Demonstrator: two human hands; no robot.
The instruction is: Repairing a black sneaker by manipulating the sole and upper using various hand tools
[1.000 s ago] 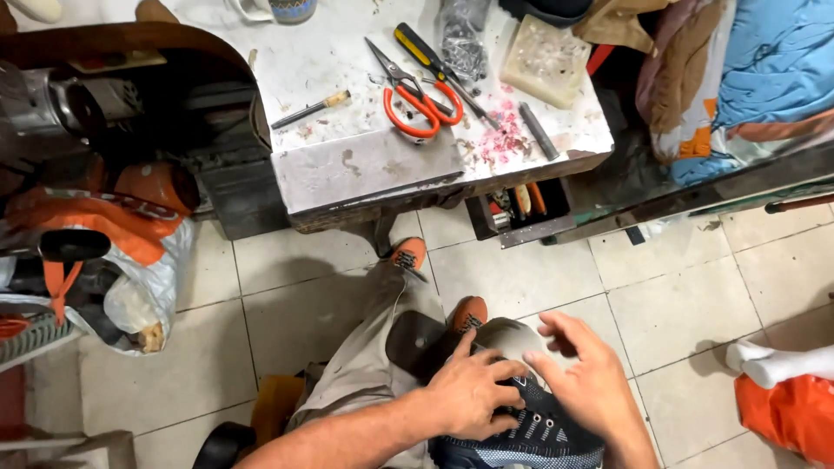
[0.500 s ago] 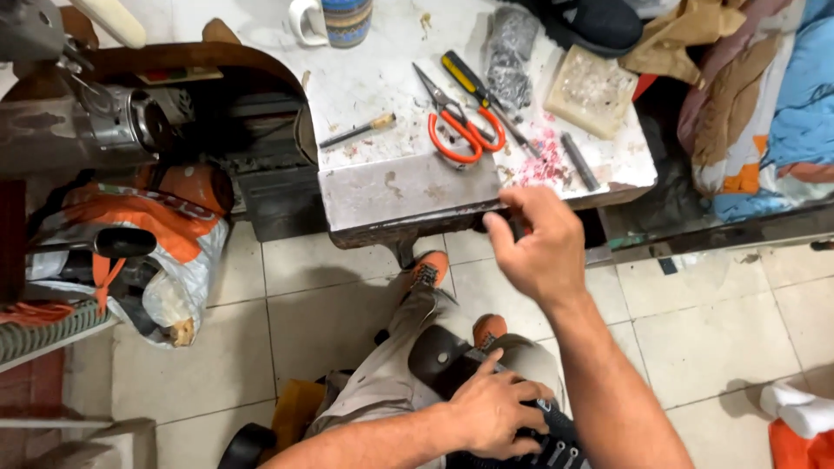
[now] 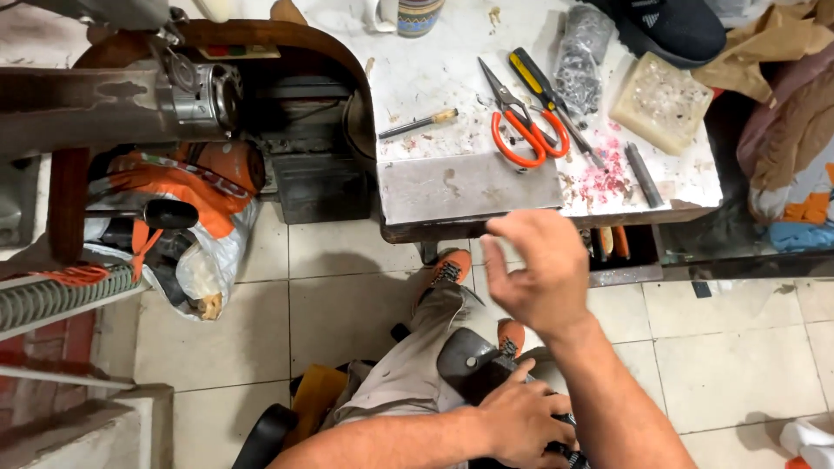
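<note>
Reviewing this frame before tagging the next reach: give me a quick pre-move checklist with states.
1. Left hand steadying the dark lace-up shoe on the lap: ok, the hand rests on it.
2. Right hand free: ok, open and raised in front of the bench edge, nothing in its grip.
3. Orange-handled scissors unobstructed: ok, they lie flat on the white stained worktop.
4. Yellow-and-black screwdriver clear of the scissors: not ok, its shaft runs through the handle loops.
5. Small wooden-handled awl lying alone: ok.
6. Contents of the open drawer under the worktop: cannot tell, mostly hidden.
</note>
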